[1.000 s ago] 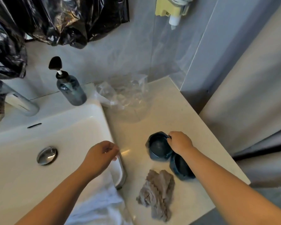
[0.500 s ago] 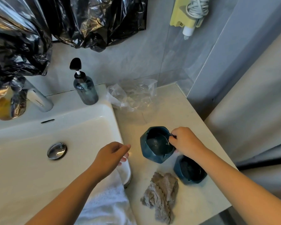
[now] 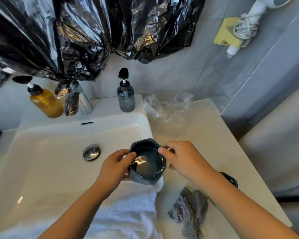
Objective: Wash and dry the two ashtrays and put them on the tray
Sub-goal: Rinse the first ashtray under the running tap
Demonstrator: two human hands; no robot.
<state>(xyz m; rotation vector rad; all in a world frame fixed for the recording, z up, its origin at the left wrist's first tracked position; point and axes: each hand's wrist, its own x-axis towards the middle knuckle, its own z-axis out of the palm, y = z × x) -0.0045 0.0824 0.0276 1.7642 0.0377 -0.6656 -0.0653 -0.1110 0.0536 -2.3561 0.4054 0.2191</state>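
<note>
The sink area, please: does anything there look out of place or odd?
Yes: crumpled black plastic sheeting hangs over the wall above the sink, its lower folds draped on the faucet. A crumpled clear bag lies on the counter. The held ashtray looks intact.

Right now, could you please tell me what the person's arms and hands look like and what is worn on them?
The left hand and right hand are bare: no gloves, no rings or watch visible. The left forearm and right forearm are uncovered as far as the frame shows; no sleeve is in view.
</note>
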